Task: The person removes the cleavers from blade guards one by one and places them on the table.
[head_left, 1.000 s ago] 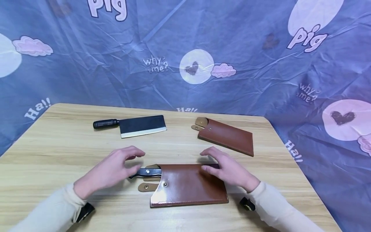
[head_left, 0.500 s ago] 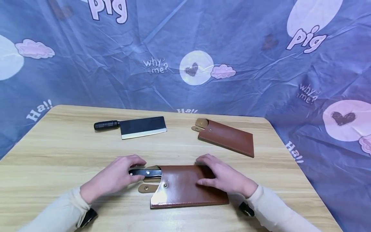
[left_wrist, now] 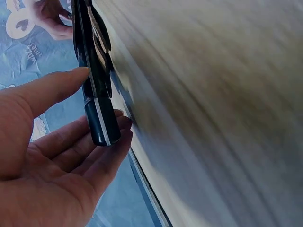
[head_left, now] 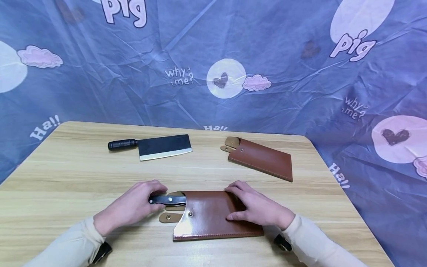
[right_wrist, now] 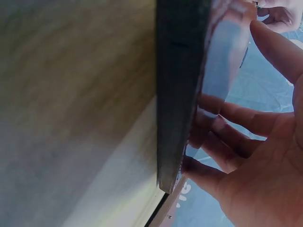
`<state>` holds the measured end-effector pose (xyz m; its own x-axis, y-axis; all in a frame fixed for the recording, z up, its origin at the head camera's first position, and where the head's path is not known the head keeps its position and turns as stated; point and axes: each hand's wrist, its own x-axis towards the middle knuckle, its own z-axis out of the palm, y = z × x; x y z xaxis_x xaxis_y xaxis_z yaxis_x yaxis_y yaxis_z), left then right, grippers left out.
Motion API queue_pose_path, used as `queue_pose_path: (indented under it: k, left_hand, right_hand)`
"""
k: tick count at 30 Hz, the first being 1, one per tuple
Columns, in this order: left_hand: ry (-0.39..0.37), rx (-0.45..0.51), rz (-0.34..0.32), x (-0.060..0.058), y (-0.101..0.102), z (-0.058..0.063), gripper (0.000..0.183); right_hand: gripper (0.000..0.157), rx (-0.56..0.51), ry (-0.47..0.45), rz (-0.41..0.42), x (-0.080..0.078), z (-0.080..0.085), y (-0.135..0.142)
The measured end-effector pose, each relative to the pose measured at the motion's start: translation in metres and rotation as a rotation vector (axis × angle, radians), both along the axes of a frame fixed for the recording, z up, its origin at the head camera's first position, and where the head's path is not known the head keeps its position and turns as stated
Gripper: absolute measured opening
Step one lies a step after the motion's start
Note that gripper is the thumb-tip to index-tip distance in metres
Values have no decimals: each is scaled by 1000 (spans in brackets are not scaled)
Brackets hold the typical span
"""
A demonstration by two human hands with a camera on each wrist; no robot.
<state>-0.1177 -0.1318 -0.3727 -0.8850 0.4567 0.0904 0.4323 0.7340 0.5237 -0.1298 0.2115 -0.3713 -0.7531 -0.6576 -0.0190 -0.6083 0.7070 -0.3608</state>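
1 brown sheath between the hands holds a knife, blade hidden, black handle sticking out. The left hand has its fingers round that handle, grasping it; the right hand rests spread, released fingers on the sheath's other end. Beyond the right fingers lies a 2nd sheath; beyond the left, a cleaver. Table separates them from the fingers.
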Motion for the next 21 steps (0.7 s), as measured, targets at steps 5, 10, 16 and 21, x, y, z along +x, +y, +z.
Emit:
queue_pose_path:
  k: [5, 10, 16, 21]
  left_hand:
    - [21, -20, -10, -1, -1, 1, 32]
    - [8, -24, -32, -2, -1, 3, 28]
    - [-4, -15, -34, -2, 0, 3, 23]
    - [-19, -9, -27, -2, 0, 2, 21]
  right_hand:
    - [80, 16, 3, 4, 1, 0, -1]
    - [95, 24, -6, 30, 2, 0, -2]
    - [116, 72, -3, 56, 6, 1, -2]
    - [123, 84, -16, 73, 8, 0, -1]
